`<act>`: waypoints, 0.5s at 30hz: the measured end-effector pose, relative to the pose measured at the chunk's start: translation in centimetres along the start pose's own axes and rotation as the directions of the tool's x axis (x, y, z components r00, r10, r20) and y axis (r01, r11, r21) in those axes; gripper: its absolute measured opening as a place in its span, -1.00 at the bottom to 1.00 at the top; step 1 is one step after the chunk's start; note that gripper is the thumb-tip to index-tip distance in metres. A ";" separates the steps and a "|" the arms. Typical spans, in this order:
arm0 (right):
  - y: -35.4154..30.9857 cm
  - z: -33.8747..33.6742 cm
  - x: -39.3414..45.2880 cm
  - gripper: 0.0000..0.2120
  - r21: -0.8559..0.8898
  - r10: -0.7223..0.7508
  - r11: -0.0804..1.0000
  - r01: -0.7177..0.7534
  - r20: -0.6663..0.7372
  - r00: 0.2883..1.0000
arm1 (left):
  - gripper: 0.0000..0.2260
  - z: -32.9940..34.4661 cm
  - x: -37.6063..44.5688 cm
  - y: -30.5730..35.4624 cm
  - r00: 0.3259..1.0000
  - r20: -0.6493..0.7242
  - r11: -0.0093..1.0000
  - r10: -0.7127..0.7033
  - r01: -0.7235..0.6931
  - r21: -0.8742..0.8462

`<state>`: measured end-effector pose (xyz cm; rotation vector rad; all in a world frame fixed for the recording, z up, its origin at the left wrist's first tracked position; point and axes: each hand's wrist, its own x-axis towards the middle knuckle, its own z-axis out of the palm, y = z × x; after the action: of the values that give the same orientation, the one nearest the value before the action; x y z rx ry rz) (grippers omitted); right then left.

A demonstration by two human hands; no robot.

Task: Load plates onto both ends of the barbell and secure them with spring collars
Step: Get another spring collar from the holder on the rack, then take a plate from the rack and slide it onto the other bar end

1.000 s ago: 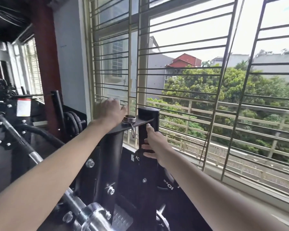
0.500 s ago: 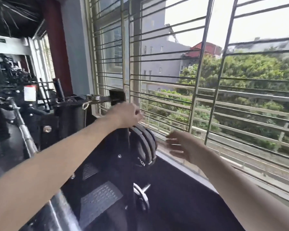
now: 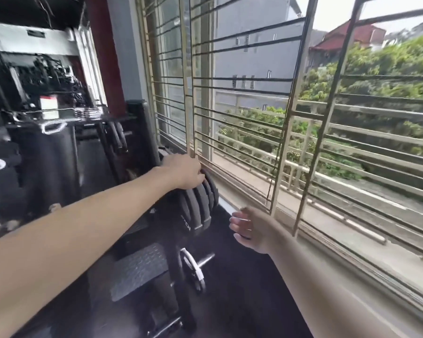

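Note:
Several black weight plates (image 3: 198,206) hang side by side on a peg of the black storage rack (image 3: 47,167), beside the window. My left hand (image 3: 181,172) lies on top of them, its fingers bent over the rim of the outermost plates. My right hand (image 3: 249,228) hovers just right of the stack, fingers loosely curled, holding nothing and touching nothing. A silver spring collar (image 3: 51,126) sits on the rack's top ledge at the left, blurred.
A smaller plate with a silver rim (image 3: 193,267) hangs on a lower peg. More plates (image 3: 117,140) hang farther back on the rack. The barred window (image 3: 291,142) and its sill run close along the right. Dark floor (image 3: 242,301) lies below.
The view swung right and down. My left hand dropped from the rack's top ledge onto the plate stack. My right hand let go of the upright post and came down beside the plates.

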<state>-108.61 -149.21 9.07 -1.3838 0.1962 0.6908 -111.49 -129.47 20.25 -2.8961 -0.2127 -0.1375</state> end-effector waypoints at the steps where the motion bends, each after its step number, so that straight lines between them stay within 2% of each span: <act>1: -0.4 -0.2 2.1 -0.74 0.021 0.019 1.000 -0.019 0.013 1.000 | -0.64 1.0 1.7 0.4 1.000 0.003 0.999 -0.026 0.026 -0.032; 4: -1.7 -0.7 8.6 -0.70 0.100 0.079 0.991 -0.084 0.056 0.995 | -0.63 3.8 6.8 1.3 0.993 0.040 0.978 -0.111 0.116 -0.173; 7: -2.5 -0.6 15.3 -0.67 0.129 0.137 0.982 -0.140 0.035 0.990 | -0.66 6.4 11.1 1.7 0.987 0.039 0.955 -0.156 0.161 -0.251; 15: -4.7 0.7 29.5 -0.37 0.153 0.360 0.920 -0.360 0.029 0.932 | -0.60 11.1 20.9 2.2 0.957 0.122 0.944 -0.264 0.282 -0.169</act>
<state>-82.90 -138.89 -2.08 -1.2078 0.5051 0.9603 -89.68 -126.11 11.30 -3.0449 -0.6543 -0.0650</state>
